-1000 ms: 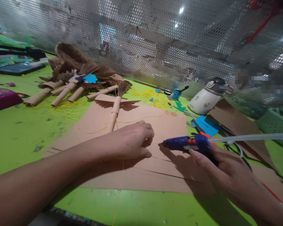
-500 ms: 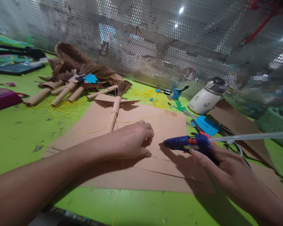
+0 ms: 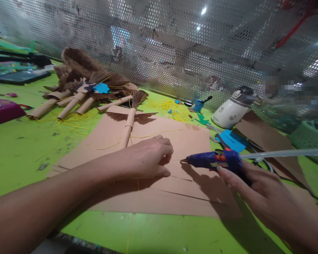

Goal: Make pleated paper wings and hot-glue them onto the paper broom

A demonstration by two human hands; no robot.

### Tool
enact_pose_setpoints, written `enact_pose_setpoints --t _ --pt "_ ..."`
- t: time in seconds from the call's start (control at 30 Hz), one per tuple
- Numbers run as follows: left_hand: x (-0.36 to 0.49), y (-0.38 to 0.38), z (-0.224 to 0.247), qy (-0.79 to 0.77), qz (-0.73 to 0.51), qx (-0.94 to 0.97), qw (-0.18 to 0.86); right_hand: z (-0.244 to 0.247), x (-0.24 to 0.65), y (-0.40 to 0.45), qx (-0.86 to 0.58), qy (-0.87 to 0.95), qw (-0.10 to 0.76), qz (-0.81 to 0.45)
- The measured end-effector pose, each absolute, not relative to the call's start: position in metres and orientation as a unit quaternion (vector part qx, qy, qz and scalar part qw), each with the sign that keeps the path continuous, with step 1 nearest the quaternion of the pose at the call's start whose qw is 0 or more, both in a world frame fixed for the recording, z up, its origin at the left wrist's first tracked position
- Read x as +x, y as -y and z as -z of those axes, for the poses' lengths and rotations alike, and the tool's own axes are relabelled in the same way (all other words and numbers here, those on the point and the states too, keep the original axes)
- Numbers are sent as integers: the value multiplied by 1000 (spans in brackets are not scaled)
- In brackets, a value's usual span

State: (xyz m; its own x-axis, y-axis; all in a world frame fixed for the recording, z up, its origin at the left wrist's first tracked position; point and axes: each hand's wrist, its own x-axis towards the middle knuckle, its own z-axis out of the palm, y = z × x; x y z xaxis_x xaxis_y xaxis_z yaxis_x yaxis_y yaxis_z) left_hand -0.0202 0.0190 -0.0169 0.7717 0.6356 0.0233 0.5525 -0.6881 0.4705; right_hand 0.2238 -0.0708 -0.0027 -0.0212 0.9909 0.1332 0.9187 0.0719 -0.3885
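Note:
My right hand (image 3: 265, 197) grips a dark blue hot glue gun (image 3: 217, 160), with a long clear glue stick (image 3: 283, 153) sticking out of its back. The gun's nozzle points left, just over a brown paper sheet (image 3: 172, 134). My left hand (image 3: 145, 157) rests on that sheet, fingers loosely curled and thumb apart, with its undersides hidden. Narrow cut paper strips lie under and beside it. Behind the left wrist is a rolled paper tube figure (image 3: 129, 121) with pleated fan wings and yellow string.
Several similar tube figures (image 3: 79, 97) are piled at the back left. A phone (image 3: 21, 77) lies beyond them. At the right stand a white bottle (image 3: 230, 109) and a green basket (image 3: 307, 141), with blue paper (image 3: 232, 140) and scissors nearby. A perforated metal screen (image 3: 159, 46) borders the table.
My right hand has shifted slightly right with the glue gun, drawing the nozzle a little away from my left hand. The left hand stays put.

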Motion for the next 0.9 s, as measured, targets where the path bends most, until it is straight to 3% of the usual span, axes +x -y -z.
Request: enact_pose_setpoints --t 0.9 --pt "-21 -21 20 -317 -97 915 229 4 220 71 -662 705 219 -128"
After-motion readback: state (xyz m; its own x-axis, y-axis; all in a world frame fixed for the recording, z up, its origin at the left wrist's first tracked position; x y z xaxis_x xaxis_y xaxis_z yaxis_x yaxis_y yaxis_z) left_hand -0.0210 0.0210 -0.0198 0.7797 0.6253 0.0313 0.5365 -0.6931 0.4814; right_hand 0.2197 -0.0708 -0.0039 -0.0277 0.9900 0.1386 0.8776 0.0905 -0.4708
